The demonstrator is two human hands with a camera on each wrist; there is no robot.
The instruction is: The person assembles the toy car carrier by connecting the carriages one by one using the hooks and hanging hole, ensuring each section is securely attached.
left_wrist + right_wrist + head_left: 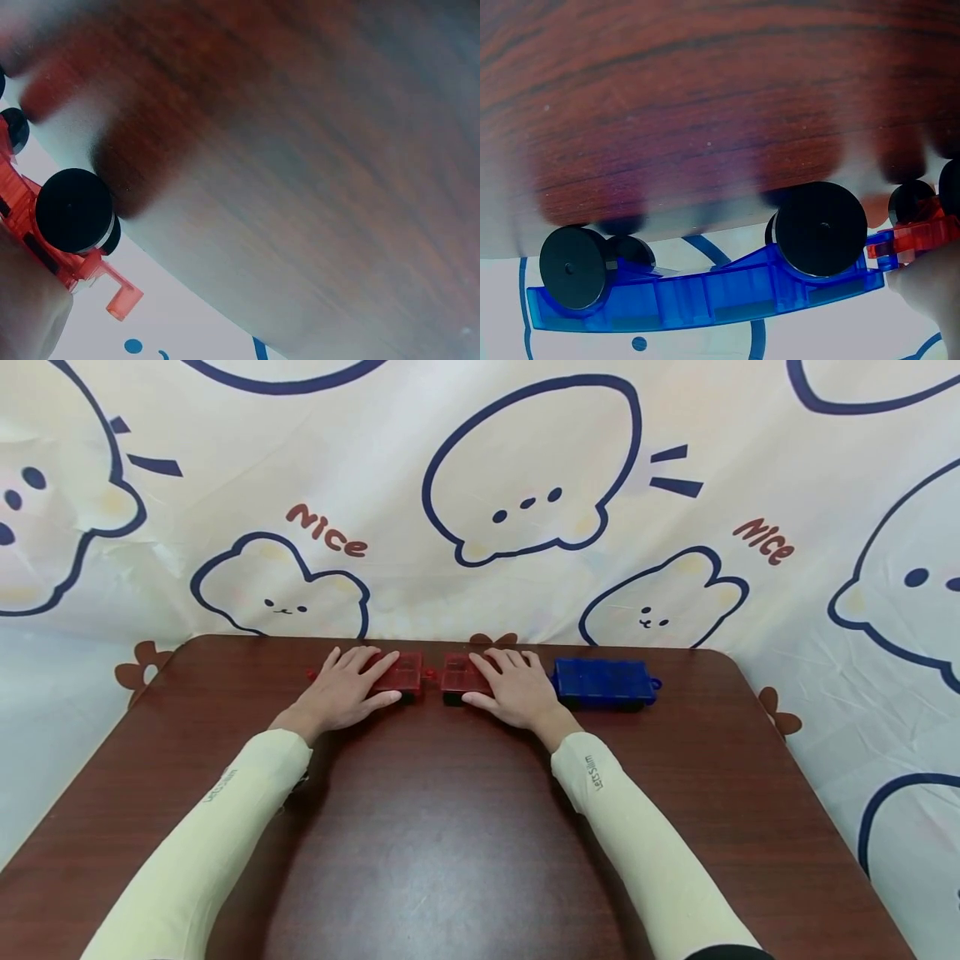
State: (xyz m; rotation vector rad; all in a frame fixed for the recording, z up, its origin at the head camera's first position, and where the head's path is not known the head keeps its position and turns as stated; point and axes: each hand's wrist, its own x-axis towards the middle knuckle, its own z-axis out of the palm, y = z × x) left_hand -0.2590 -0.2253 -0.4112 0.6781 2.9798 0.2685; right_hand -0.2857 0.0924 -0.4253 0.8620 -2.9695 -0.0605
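Observation:
Two red see-through toy wagons with black wheels stand end to end at the table's far side. My left hand [343, 689] rests over the left red wagon [407, 672], its thumb along the near side. Across the right red wagon [456, 675] lies my right hand [517, 687], fingers extended and thumb at the near edge. A small red coupling [429, 674] sits in the gap between them; whether it links both cannot be told. The blue wagon [705, 300] meets the right red wagon at a coupling [885, 251]. The left wagon's outer hook [124, 298] hangs free.
The dark brown wooden table [435, 827] has rounded far corners. Close behind its far edge hangs a white cloth [465, 602] with cartoon drawings. Pale sleeves cover both forearms.

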